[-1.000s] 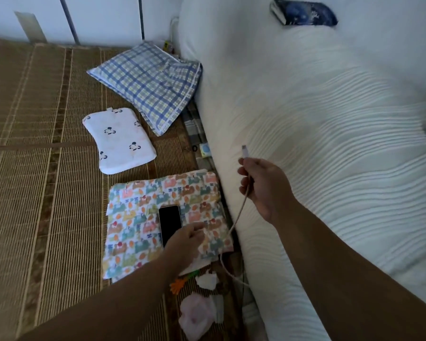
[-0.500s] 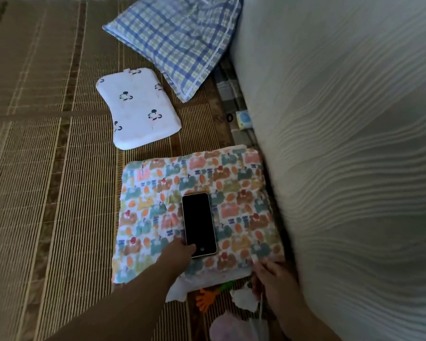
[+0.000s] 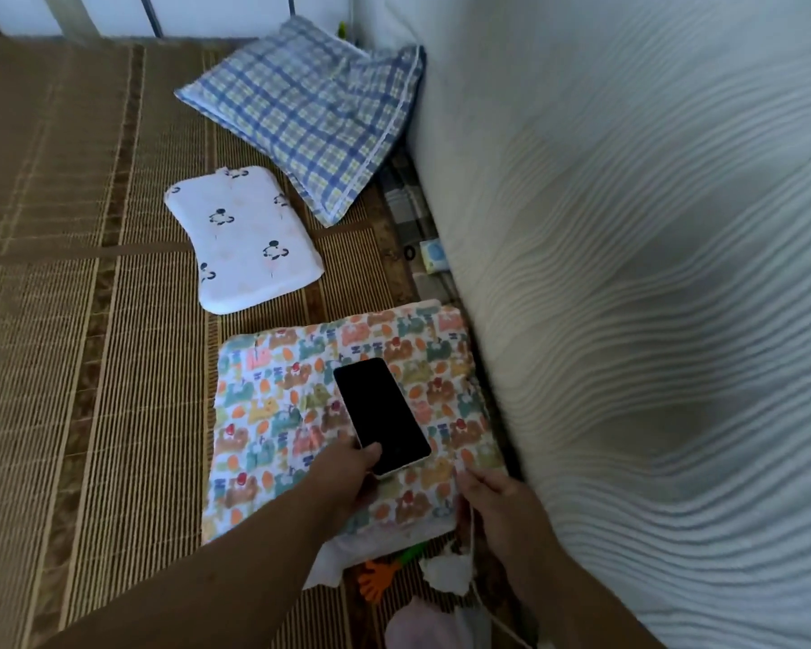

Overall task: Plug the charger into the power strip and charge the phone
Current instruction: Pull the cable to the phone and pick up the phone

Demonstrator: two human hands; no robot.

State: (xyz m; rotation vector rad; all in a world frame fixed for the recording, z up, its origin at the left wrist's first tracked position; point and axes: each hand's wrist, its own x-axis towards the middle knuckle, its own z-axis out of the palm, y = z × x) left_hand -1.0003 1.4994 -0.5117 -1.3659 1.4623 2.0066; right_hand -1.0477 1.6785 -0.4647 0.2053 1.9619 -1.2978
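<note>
The big white mattress (image 3: pixel 628 274), soft with wavy ribs, stands just beside the woven mat (image 3: pixel 66 320). On the padded cartoon-print pillow (image 3: pixel 277 414) lies the flat, glossy phone (image 3: pixel 380 414). The left hand (image 3: pixel 347 470) pinches its near corner. The right hand (image 3: pixel 497 498) is closed on the thin cable (image 3: pixel 474 531); its plug is hidden, I think. The phone may slide on the yielding cloth, so the plug misses the port.
</note>
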